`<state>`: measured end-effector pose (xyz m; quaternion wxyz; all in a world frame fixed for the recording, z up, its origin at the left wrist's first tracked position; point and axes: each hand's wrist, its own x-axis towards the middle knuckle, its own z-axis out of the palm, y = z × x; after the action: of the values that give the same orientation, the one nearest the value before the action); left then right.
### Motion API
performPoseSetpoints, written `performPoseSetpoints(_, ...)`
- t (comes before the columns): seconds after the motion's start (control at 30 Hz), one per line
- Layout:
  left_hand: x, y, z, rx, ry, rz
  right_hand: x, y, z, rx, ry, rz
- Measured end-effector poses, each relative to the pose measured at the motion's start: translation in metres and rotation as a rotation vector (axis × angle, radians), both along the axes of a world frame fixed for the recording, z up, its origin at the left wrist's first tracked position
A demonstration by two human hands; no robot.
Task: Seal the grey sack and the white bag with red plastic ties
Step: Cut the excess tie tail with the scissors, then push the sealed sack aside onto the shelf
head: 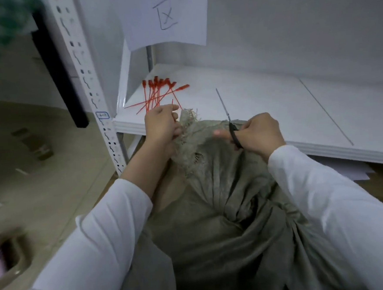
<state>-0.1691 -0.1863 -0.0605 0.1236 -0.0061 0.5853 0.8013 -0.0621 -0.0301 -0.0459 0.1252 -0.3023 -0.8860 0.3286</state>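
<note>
- The left hand point(160, 124) gripped the one grey sack point(213, 211) by its frayed mouth.
- The right hand point(260, 132) held one pair of scissors point(233, 131) beside it.
- About eight red plastic ties point(157, 93) lay on the shelf point(274, 107) just beyond.

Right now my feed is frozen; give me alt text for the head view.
The left hand grips the frayed, bunched mouth of the grey sack while the right hand holds a thin metal tool with a black handle over it. Loose red plastic ties lie on the white shelf just behind.
</note>
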Motion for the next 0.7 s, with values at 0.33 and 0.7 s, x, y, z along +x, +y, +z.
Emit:
performPoseSetpoints(0.33, -0.076, -0.009, -0.008, 0.013, -0.126, 0.077, -0.124, 0.002, 0.004, -0.157, -0.067, -0.075)
performPoseSetpoints(0.7, -0.137, 0.037, -0.031, -0.140, -0.111, -0.071, -0.192, 0.013, -0.036, -0.071, -0.003, -0.231)
